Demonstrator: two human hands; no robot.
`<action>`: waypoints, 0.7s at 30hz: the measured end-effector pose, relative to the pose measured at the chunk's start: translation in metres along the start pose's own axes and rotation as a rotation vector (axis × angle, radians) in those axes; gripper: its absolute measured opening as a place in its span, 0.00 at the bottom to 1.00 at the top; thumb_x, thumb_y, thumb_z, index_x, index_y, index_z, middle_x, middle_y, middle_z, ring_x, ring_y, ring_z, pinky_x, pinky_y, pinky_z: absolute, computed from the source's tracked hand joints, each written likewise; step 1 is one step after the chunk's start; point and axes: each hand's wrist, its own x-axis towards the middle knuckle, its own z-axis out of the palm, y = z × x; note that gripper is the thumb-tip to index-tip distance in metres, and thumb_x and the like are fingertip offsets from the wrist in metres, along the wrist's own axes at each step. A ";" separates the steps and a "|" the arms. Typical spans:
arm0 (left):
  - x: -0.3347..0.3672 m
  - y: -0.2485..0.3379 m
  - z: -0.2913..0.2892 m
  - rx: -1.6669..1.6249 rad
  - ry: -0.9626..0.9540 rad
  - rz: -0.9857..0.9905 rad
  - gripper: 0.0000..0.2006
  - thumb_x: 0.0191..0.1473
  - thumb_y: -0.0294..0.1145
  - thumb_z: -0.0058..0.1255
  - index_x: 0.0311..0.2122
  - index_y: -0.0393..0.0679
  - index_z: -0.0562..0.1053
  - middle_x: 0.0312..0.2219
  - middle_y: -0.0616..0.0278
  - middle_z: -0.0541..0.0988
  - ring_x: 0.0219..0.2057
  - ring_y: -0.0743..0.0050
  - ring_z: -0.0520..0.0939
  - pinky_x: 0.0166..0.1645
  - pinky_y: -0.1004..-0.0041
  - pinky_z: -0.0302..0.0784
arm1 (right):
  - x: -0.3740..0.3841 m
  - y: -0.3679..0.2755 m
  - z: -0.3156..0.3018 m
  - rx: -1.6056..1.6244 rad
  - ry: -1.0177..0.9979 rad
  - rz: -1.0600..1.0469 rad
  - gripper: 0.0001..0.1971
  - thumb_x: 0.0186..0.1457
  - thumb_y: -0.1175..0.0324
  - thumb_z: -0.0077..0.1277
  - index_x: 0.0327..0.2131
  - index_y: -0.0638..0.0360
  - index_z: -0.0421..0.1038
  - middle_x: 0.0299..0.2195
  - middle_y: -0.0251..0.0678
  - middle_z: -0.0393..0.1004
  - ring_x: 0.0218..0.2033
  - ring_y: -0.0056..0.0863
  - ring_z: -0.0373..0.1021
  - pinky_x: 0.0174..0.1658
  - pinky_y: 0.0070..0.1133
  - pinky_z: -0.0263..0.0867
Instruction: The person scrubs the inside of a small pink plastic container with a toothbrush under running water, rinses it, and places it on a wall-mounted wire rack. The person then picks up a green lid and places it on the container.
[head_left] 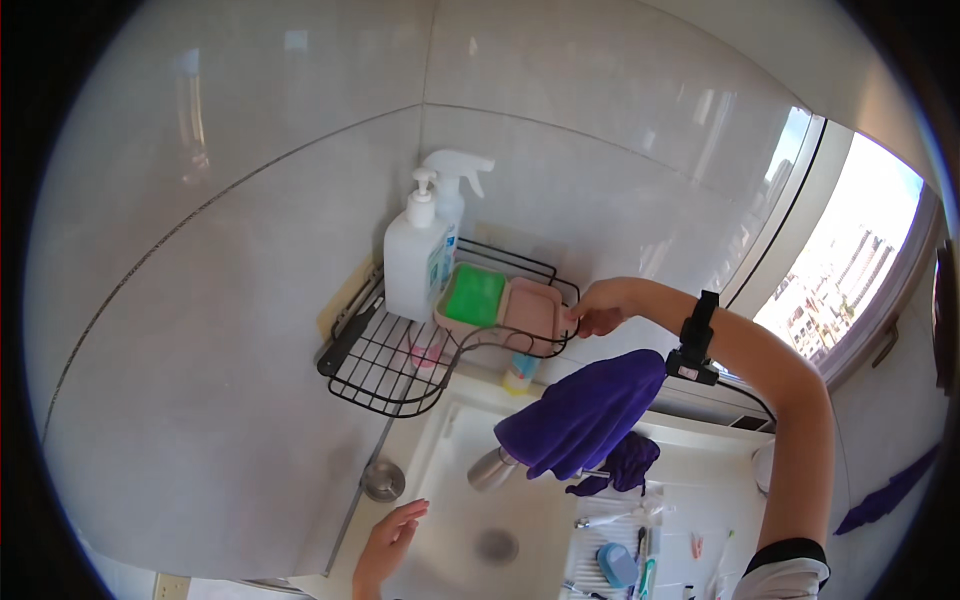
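My right hand (603,304) reaches to the right end of a black wire corner shelf (385,375). Its fingers are curled around the end of a pink soap dish (533,308); the shelf's rim partly hides the grip. A green sponge (474,294) lies in the dish's left part, and the right part holds nothing. Low over the left side of the sink (455,500), my left hand (388,545) is open, its fingers stretched out and holding nothing.
A white pump bottle (412,262) and a spray bottle (450,200) stand on the shelf. Below, a purple cloth (590,410) drapes over the faucet (490,468). A metal cup (383,481) sits on the left ledge; brushes and a blue box (617,565) lie right of the sink.
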 end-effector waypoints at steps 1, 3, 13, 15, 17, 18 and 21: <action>0.002 0.000 0.002 0.019 -0.012 -0.013 0.15 0.56 0.23 0.36 0.49 0.38 0.64 0.45 0.60 0.71 0.48 0.72 0.71 0.49 0.77 0.65 | 0.000 0.000 0.000 0.000 -0.006 -0.008 0.12 0.48 0.61 0.53 0.29 0.61 0.69 0.25 0.35 0.71 0.25 0.20 0.68 0.26 0.14 0.66; 0.002 -0.004 0.005 0.034 -0.036 -0.009 0.15 0.56 0.24 0.36 0.49 0.38 0.64 0.46 0.61 0.71 0.48 0.73 0.71 0.49 0.77 0.65 | 0.002 -0.002 -0.004 -0.007 -0.012 -0.025 0.11 0.48 0.62 0.53 0.28 0.60 0.70 0.25 0.34 0.71 0.26 0.20 0.68 0.26 0.14 0.66; 0.011 -0.030 0.020 0.017 -0.079 -0.006 0.15 0.57 0.28 0.36 0.50 0.39 0.64 0.46 0.60 0.71 0.48 0.73 0.71 0.48 0.76 0.66 | 0.013 0.004 -0.002 0.167 -0.018 -0.084 0.07 0.50 0.67 0.51 0.30 0.60 0.67 0.25 0.32 0.70 0.25 0.19 0.68 0.24 0.14 0.66; 0.014 -0.028 0.021 0.015 -0.093 -0.041 0.15 0.56 0.23 0.34 0.50 0.38 0.63 0.46 0.60 0.70 0.48 0.72 0.71 0.50 0.75 0.65 | 0.017 0.011 -0.009 0.231 -0.072 -0.128 0.06 0.51 0.66 0.49 0.29 0.57 0.67 0.25 0.29 0.69 0.26 0.17 0.66 0.24 0.13 0.64; 0.015 -0.023 0.021 0.016 -0.088 -0.072 0.16 0.56 0.21 0.33 0.50 0.37 0.63 0.46 0.60 0.70 0.48 0.72 0.70 0.51 0.75 0.64 | 0.027 0.029 -0.014 0.361 -0.215 -0.241 0.08 0.51 0.64 0.49 0.33 0.54 0.66 0.27 0.27 0.68 0.27 0.17 0.66 0.26 0.13 0.62; 0.015 -0.021 0.020 0.014 -0.077 -0.086 0.16 0.55 0.20 0.34 0.49 0.37 0.63 0.46 0.60 0.70 0.48 0.72 0.70 0.51 0.75 0.64 | 0.029 0.037 -0.012 0.422 -0.287 -0.298 0.09 0.51 0.63 0.49 0.35 0.52 0.66 0.28 0.26 0.67 0.28 0.17 0.65 0.28 0.13 0.61; 0.014 -0.027 0.015 -0.024 -0.050 -0.084 0.15 0.56 0.21 0.34 0.49 0.38 0.63 0.45 0.60 0.70 0.47 0.71 0.71 0.50 0.74 0.65 | 0.030 0.052 -0.003 0.543 -0.345 -0.415 0.13 0.52 0.60 0.50 0.40 0.48 0.62 0.33 0.25 0.65 0.31 0.20 0.66 0.34 0.17 0.62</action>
